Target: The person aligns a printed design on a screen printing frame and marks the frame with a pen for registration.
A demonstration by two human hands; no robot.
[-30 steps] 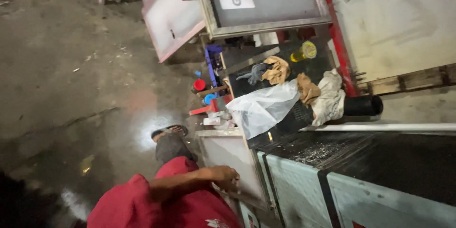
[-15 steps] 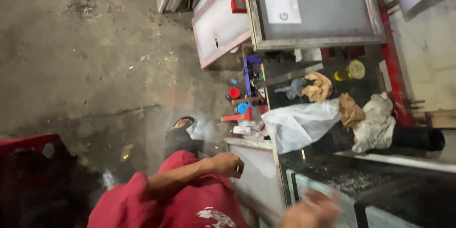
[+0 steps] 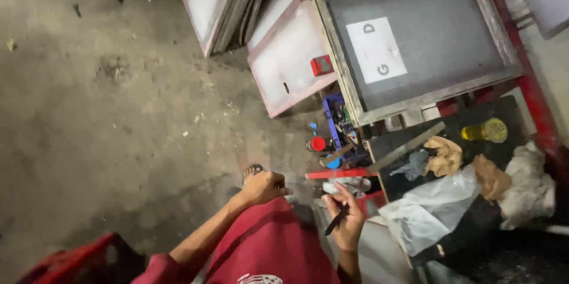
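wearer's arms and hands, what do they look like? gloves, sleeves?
Both hands bare: no gloves, rings or watch visible on the left hand or the right hand. Left forearm is bare up to a dark red short sleeve. The right arm is mostly out of view.

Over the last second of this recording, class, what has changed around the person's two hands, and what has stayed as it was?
The right hand has come into view from the lower right and now holds a thin black pen-like stick in its grip. The left hand, closed and empty-looking, stays above the red-clothed lap. The large grey framed screen, the crumpled white plastic sheet and the yellow-capped bottle lie as before.
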